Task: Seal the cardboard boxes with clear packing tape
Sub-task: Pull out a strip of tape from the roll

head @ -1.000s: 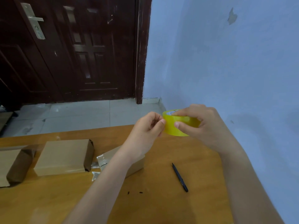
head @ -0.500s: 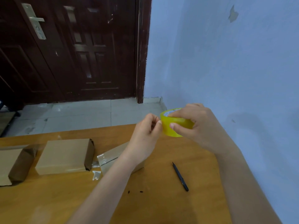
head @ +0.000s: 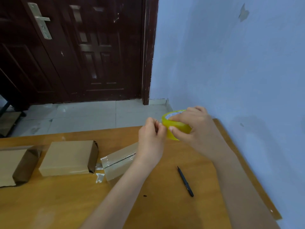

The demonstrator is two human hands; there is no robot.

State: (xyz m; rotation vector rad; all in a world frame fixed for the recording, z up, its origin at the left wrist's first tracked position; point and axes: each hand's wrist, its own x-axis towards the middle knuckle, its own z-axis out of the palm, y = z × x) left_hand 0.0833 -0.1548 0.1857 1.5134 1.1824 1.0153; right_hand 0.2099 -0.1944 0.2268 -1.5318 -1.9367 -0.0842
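Observation:
My right hand grips a yellow-tinted roll of packing tape above the far side of the wooden table. The fingertips of my left hand are curled at the roll's left edge, picking at the tape; whether they hold its end I cannot tell. Three cardboard boxes lie on the table. One box, partly behind my left wrist, has shiny tape over its end. A second box lies to its left with an end flap showing. The third box lies at the left edge.
A black pen-like tool lies on the table between my forearms. A scrap of clear tape lies beside the boxes. A blue wall runs along the table's right side. Beyond the table are a tiled floor and a dark wooden door.
Both hands and the roll have stayed almost in place, drifting slightly left. My left fingertips keep working at the roll's edge. The boxes and pen have not moved.

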